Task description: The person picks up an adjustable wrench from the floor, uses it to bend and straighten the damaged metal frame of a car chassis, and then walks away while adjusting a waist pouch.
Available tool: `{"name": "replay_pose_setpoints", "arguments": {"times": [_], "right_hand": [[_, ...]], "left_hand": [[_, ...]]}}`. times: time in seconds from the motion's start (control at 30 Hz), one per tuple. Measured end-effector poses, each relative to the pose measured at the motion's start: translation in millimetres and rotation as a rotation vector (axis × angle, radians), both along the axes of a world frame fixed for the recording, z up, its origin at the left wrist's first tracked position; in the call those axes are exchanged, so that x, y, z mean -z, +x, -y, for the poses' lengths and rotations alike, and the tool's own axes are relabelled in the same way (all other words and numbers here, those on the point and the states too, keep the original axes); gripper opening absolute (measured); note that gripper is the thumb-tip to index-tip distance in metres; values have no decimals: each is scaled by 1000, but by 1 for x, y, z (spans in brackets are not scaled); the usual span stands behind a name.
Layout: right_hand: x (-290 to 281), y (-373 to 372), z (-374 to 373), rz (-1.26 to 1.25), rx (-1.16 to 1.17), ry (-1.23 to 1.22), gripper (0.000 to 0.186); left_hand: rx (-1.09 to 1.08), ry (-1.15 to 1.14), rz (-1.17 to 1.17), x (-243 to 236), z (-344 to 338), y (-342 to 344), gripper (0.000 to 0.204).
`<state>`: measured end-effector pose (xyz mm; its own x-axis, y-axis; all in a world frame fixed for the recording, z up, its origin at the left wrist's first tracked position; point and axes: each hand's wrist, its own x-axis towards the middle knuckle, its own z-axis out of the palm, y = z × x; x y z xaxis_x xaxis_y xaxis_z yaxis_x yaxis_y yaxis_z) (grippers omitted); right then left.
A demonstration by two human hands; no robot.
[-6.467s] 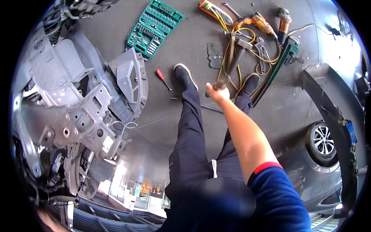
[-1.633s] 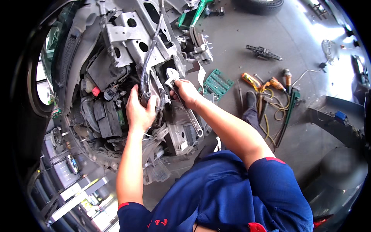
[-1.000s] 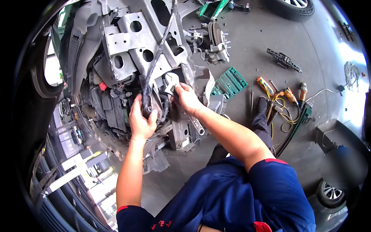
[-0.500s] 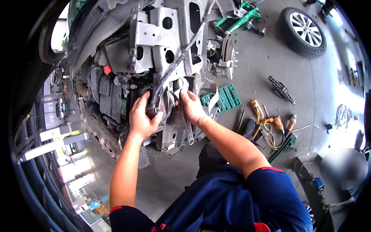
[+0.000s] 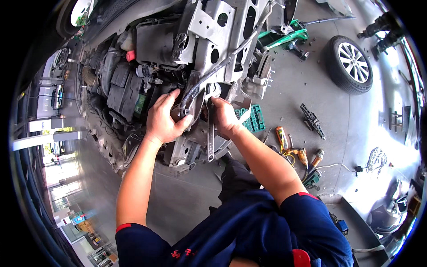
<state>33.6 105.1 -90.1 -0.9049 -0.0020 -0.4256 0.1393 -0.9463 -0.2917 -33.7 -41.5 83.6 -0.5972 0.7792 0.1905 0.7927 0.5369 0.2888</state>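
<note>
My left hand (image 5: 167, 122) is curled round a dark metal piece at the lower end of a long grey rod or hose (image 5: 224, 62), amid the stripped car front's silver structure (image 5: 204, 29). Just right of it, my right hand (image 5: 224, 115) grips a large silver adjustable wrench (image 5: 211, 144), whose head is up against the metalwork and whose handle points down. How the jaw sits on the metal is partly hidden. To the left of my hands lies the engine bay, with dark housings (image 5: 120, 91) and a red cap (image 5: 130, 55).
On the floor are a loose wheel (image 5: 349, 64), green jack (image 5: 282, 38), black scissor jack (image 5: 312, 121), green socket case (image 5: 255, 120), orange drill (image 5: 302, 155) and several other tools and cables. A brake disc (image 5: 262, 73) sticks out at right. A dark trough-like panel (image 5: 360, 222) lies lower right.
Since the oldest frame, I have turned to the car front and both hands are on it, the right with the wrench. Over the last second the view has swung, and both hands remain gripping.
</note>
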Motion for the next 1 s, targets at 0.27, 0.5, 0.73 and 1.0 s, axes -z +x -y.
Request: {"name": "replay_pose_setpoints", "arguments": {"times": [0.27,0.5,0.73,1.0], "right_hand": [[-24,6,-7,212,63,412,23],[-28,6,-12,163,52,396,21],[-10,6,-6,84,-30,551,40],[-2,21,22,165,4,1212,70]], "left_hand": [[122,273,-576,9,1,21,46],[-349,295,431,146,17,159,23],[-394,-5,324,213,22,151,22],[-342,-62,282,226,35,132,16]]}}
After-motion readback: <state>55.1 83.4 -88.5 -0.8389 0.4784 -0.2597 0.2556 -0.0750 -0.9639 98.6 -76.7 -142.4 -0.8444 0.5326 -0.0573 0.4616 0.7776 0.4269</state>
